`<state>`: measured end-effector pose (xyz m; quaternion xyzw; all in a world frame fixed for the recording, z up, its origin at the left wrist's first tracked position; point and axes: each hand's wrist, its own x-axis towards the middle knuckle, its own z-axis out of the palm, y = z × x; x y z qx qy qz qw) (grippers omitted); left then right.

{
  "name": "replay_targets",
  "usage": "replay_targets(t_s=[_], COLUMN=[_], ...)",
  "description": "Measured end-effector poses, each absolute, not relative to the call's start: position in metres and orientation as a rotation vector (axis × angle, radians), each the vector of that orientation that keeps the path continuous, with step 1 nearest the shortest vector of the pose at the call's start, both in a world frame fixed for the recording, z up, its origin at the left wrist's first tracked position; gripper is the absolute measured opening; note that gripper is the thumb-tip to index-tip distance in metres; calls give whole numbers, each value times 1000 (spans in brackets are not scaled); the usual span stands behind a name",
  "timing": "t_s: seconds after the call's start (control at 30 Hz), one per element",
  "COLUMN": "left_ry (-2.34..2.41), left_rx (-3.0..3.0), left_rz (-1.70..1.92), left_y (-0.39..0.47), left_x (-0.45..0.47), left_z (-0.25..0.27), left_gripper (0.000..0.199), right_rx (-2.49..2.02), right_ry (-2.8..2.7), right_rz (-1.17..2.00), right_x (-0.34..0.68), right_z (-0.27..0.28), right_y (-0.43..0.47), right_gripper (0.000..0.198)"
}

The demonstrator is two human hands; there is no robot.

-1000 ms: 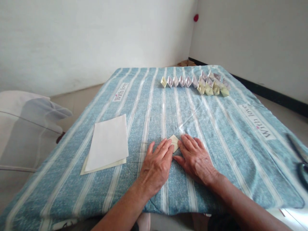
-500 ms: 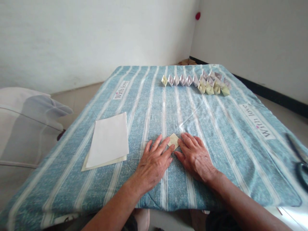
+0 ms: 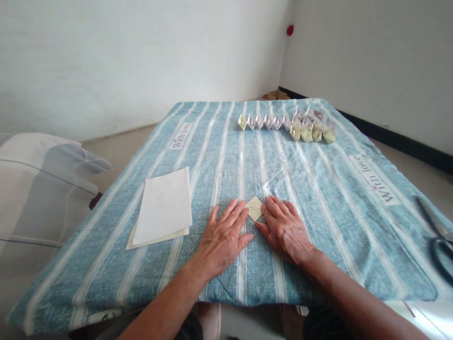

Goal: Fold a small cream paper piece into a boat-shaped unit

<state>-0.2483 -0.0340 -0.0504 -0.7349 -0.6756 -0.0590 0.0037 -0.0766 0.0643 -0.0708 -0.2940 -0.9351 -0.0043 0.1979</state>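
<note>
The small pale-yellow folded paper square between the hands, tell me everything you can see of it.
The small pale-yellow folded paper square lies flat, turned like a diamond, with one corner pointing away from the person. A thin line, perhaps a fold edge, crosses its middle from side to side. It rests on the blue-and-white striped cloth. The right hand overlaps its right corner; the left hand seems to touch its left.
</note>
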Motion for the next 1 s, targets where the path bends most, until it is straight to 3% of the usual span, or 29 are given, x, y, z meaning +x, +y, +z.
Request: replay_targets(t_s=[0.37,0.5,0.8,1.0], left_ry=[-2184,-2249,-2078,-2116], left_rx=[-2210,-2123,-2531,-2538], left_rz=[-214,-274,-205,-197], left_y=[-34,-35,-32,-31], left_x=[-248,-246,-231,-234], left_z=[-52,-51,-45,-47], left_gripper=[56,67,88,90], right_rx=[-840,-845,-837,-831], right_ry=[-2630,-2633,-2609,-2602], right_rz=[11,2,-45,-15], right_x=[-77,-77,-78,-78], right_z=[-70,-70,-74,-73], right_y=[64,64,64,64], right_gripper=[40,41,41,40])
